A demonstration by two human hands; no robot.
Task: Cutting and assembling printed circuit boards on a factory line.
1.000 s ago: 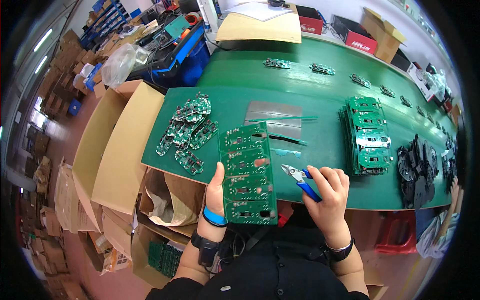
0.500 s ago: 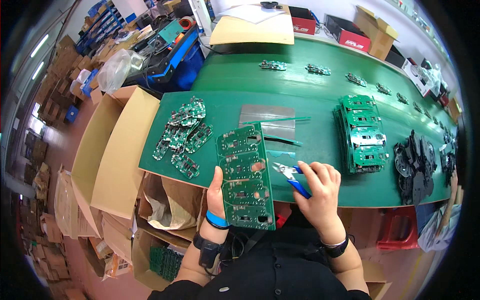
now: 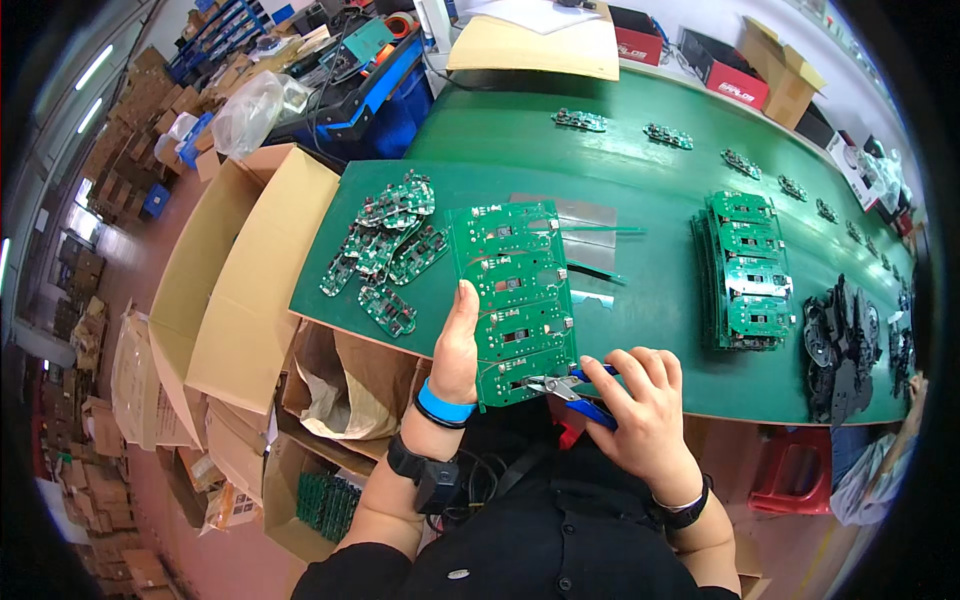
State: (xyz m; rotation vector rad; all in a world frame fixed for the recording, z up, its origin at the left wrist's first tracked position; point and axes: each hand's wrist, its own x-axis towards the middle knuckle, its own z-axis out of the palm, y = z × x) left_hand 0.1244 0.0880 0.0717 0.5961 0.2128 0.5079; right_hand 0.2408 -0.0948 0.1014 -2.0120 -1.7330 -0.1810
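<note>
A green circuit board panel made up of several joined boards is held up over the bench's near edge. My left hand grips its left side, thumb along the edge. My right hand is closed around blue-handled side cutters. The cutters' metal jaws lie over the panel's lowest board, near its dark slot; whether they touch it I cannot tell. Behind the panel, a grey pad carries thin green offcut strips. Separated small boards lie in a pile to the left.
On the right of the green bench stands a stack of panels, with black plastic parts beyond. Single boards line the far side. Open cardboard boxes stand at left, a red stool below right. Another person's arm shows far right.
The panel has tilted so its component face shows more fully. My right hand has brought the cutters left and down, onto the panel's lowest board. The view has shifted slightly.
</note>
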